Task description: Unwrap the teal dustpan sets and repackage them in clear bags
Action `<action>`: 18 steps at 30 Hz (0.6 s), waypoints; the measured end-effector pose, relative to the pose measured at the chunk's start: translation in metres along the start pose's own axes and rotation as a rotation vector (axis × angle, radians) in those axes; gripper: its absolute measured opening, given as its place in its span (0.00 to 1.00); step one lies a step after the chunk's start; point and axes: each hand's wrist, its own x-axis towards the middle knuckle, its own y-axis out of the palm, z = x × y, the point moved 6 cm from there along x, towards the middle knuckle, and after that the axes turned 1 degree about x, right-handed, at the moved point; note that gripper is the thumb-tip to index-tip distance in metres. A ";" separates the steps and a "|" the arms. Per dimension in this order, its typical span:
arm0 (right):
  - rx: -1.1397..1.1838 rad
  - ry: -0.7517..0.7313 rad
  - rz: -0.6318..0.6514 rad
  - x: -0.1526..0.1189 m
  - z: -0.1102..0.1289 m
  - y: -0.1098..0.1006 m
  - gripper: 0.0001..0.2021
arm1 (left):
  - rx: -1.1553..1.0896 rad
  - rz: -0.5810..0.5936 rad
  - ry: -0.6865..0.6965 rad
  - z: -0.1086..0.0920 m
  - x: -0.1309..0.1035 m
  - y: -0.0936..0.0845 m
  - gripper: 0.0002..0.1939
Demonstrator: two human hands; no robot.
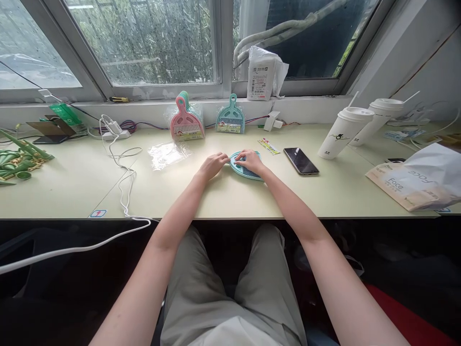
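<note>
A small teal dustpan (pixel 248 176) with a brush set into it lies on the table in front of me, its handle end toward the left. My left hand (pixel 214 166) has its fingers closed at that handle end, which they mostly hide. Over the upper face of the set, my right hand (pixel 251 162) bends its fingers down onto the brush in a pinch; the exact contact is partly hidden. A flat clear plastic wrapper (pixel 167 155) rests left of my hands, and a colourful label card (pixel 268 146) lies beyond them to the right.
Packaged pink dustpans (pixel 186 120) and a teal one (pixel 230 115) lean by the wall. On the right are a phone (pixel 301 161), two white cups (pixel 342 133) and a paper bag (pixel 418 180). A white cable (pixel 126 192) runs over the front edge; plant cuttings (pixel 21 161) lie far left.
</note>
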 end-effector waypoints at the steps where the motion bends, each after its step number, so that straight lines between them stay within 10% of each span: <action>1: -0.002 0.003 0.002 0.001 -0.002 0.000 0.06 | 0.000 0.010 -0.012 0.001 0.000 0.001 0.20; 13: -0.224 0.042 0.124 -0.007 0.016 -0.008 0.11 | -0.014 0.078 -0.124 -0.002 0.002 0.007 0.21; 18: -0.167 0.129 0.043 -0.009 0.021 -0.019 0.11 | -0.224 -0.232 -0.287 0.008 0.001 -0.012 0.21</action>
